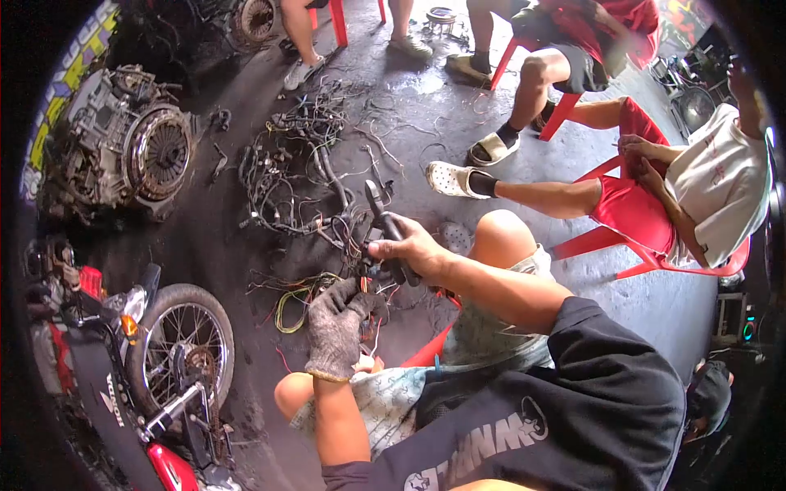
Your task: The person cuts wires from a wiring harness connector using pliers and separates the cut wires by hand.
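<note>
At frame centre, grips dark plier-like tool (381, 214) in bare right hand (417, 252), closed tight around it, head end aimed at top of frame; just below and left of that, pinches coloured wires (365, 284) in gloved left hand (336, 323) with narrow grip, can't tell if touching tool; shows tangled wiring harness (330, 173) on dark floor (262, 409), up and left from hands, plus engine (123, 143) at upper left, motorcycle (106, 393) at lower left, seated person (712, 184) on red chair (591, 240) toward right edge

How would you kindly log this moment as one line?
Left hand: gloved, gripping wires | right hand: bare, holding pliers | wiring harness: spread on floor | Honda motorcycle: image left
</note>
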Demonstrator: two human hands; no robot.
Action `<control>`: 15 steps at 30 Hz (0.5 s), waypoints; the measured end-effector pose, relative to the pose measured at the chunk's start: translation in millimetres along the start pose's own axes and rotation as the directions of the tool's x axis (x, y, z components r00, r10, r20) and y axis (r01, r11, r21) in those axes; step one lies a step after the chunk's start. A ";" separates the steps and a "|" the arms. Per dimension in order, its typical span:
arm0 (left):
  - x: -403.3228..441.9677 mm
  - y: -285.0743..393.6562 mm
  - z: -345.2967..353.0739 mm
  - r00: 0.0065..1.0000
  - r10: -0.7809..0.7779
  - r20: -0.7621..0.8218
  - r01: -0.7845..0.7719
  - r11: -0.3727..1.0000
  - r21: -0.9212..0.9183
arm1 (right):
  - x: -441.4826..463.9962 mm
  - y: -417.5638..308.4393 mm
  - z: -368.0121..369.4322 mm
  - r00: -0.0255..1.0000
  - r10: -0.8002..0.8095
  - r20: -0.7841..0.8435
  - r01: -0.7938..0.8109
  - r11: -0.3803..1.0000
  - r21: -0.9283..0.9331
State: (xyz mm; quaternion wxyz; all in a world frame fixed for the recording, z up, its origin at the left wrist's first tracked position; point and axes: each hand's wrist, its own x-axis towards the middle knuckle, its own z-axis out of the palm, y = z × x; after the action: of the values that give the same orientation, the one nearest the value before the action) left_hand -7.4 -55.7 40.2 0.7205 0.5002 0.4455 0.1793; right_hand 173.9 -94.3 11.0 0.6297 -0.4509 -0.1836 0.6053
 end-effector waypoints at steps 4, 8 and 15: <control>-1.2 5.1 2.4 0.999 0.019 -0.042 -0.005 0.953 0.302 | 7.6 7.2 -10.3 0.996 -0.072 0.047 0.077 0.992 -0.102; 7.5 -3.5 6.0 0.957 0.261 -0.125 -0.151 0.819 0.554 | 2.2 6.2 -8.3 0.968 -0.223 0.116 0.250 0.893 -0.373; 7.0 -4.4 5.7 0.940 0.317 -0.127 -0.075 0.555 0.828 | -7.3 20.9 1.1 0.920 -0.365 0.146 0.379 0.724 -0.577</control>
State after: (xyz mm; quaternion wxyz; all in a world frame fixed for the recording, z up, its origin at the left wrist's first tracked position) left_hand 0.3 -55.9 33.7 0.3204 0.7925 0.5093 0.0993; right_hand 159.1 -103.6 -2.7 0.5627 -0.5722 -0.4572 0.3833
